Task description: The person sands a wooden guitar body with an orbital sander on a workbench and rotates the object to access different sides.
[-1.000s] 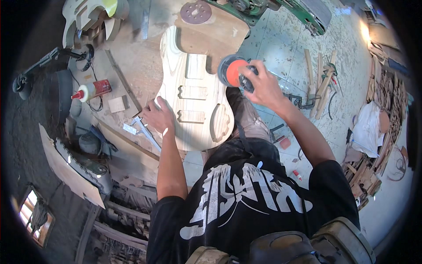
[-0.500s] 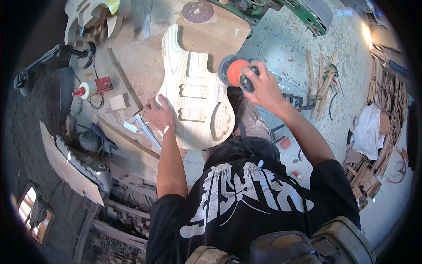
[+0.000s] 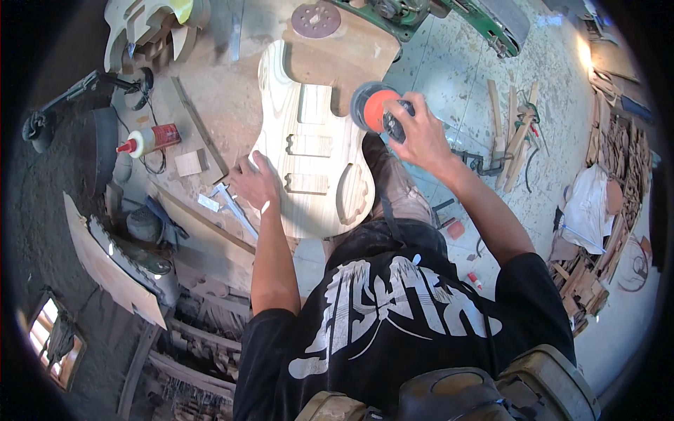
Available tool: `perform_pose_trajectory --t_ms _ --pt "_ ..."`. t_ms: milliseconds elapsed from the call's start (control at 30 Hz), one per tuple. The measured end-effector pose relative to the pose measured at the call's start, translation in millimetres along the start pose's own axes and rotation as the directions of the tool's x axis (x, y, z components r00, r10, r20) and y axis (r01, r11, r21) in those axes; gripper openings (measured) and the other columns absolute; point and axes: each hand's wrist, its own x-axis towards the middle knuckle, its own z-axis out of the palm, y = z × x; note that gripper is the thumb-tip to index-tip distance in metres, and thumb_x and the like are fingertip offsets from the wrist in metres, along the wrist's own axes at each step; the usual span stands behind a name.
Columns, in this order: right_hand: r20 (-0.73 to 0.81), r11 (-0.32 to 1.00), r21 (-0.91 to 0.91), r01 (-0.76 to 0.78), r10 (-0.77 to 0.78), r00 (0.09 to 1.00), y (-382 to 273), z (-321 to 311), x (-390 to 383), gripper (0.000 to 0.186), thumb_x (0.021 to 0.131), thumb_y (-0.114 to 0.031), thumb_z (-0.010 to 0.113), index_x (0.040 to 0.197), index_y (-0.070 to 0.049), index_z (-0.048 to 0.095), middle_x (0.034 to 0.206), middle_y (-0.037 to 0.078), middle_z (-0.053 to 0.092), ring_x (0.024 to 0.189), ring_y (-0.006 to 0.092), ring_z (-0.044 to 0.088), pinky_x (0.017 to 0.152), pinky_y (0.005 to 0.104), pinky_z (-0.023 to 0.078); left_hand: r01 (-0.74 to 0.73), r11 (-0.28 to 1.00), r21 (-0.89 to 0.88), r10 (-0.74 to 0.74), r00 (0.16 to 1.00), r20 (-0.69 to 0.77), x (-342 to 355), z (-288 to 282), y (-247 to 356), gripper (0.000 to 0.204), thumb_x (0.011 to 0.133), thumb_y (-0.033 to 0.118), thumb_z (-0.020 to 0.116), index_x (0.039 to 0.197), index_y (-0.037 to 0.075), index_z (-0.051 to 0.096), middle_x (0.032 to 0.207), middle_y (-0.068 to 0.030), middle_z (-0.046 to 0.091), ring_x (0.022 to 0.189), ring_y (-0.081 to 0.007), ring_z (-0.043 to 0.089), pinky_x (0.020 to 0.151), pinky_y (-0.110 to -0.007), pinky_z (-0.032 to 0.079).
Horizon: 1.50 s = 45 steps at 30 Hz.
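A pale wooden guitar body (image 3: 309, 203) with several routed cavities lies on the workbench in front of me. My left hand (image 3: 254, 181) grips its left edge, thumb on the top face and fingers over the side. In my right hand (image 3: 421, 137) is a round orange and black orbital sander (image 3: 376, 107), with my fingers wrapped around its dark grip. The sander is tilted at the body's right edge, by the upper cutaway; whether its pad touches the wood, I cannot tell. A caliper (image 3: 232, 205) lies just left of my left hand.
On the bench (image 3: 210, 105) lie a glue bottle (image 3: 151, 140), a small wood block (image 3: 188, 163) and a wood strip (image 3: 199, 130). A sanding disc (image 3: 316, 19) lies beyond the body. Green machinery (image 3: 484, 24) stands at the far right. Wood sticks (image 3: 518, 133) lie on the floor.
The sander has moved slightly up and away from me along the body's right edge, and its tilt has changed a little. My left hand and the guitar body have stayed put.
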Motion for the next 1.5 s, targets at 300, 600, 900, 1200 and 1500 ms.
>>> perform_pose_trajectory --t_ms 300,600,900,1200,1500 --pt "0.029 0.999 0.018 -0.035 0.034 0.999 -2 -1 0 0.072 0.071 -0.011 0.085 0.135 -0.02 0.054 0.127 0.02 0.049 0.105 0.0465 0.065 0.081 0.0522 0.061 0.0 1.0 -0.007 0.0 1.0 0.005 0 -4 3 0.051 0.105 0.047 0.052 0.123 0.003 0.07 0.128 -0.0267 0.059 0.118 -0.0429 0.054 0.102 -0.054 0.043" --pt "0.022 0.999 0.033 -0.022 0.021 1.0 -3 -4 1 0.07 0.072 -0.009 0.084 0.134 -0.02 0.054 0.126 0.019 0.048 0.106 0.0464 0.064 0.083 0.0517 0.059 -0.014 1.0 -0.001 0.014 1.0 0.002 0 -2 0 0.052 0.105 0.048 0.052 0.123 0.003 0.07 0.127 -0.0253 0.06 0.118 -0.0426 0.053 0.102 -0.054 0.043" --pt "0.053 1.0 0.019 0.013 -0.014 0.998 -7 -1 -5 0.072 0.069 -0.01 0.084 0.135 -0.019 0.055 0.126 0.019 0.049 0.103 0.0443 0.066 0.082 0.0512 0.059 -0.02 1.0 -0.009 0.02 0.999 -0.027 0 -1 1 0.05 0.104 0.048 0.054 0.119 0.003 0.07 0.124 -0.0246 0.061 0.113 -0.042 0.054 0.099 -0.053 0.044" --pt "0.09 0.996 0.062 0.071 -0.076 0.993 -9 -2 -8 0.071 0.069 -0.01 0.084 0.134 -0.019 0.056 0.126 0.019 0.049 0.105 0.0445 0.065 0.084 0.0512 0.059 -0.043 0.999 0.012 0.043 0.997 -0.07 0 4 -5 0.049 0.104 0.048 0.055 0.118 0.004 0.071 0.121 -0.0236 0.061 0.11 -0.0419 0.056 0.096 -0.054 0.046" --pt "-0.072 0.991 -0.073 -0.113 0.108 0.992 47 -13 47 0.067 0.074 -0.016 0.081 0.136 -0.022 0.054 0.126 0.018 0.052 0.103 0.0457 0.066 0.084 0.0523 0.059 -0.016 1.0 0.01 0.017 0.998 -0.058 -1 1 0 0.051 0.104 0.048 0.054 0.121 0.003 0.071 0.122 -0.0249 0.061 0.114 -0.0428 0.056 0.099 -0.054 0.045"
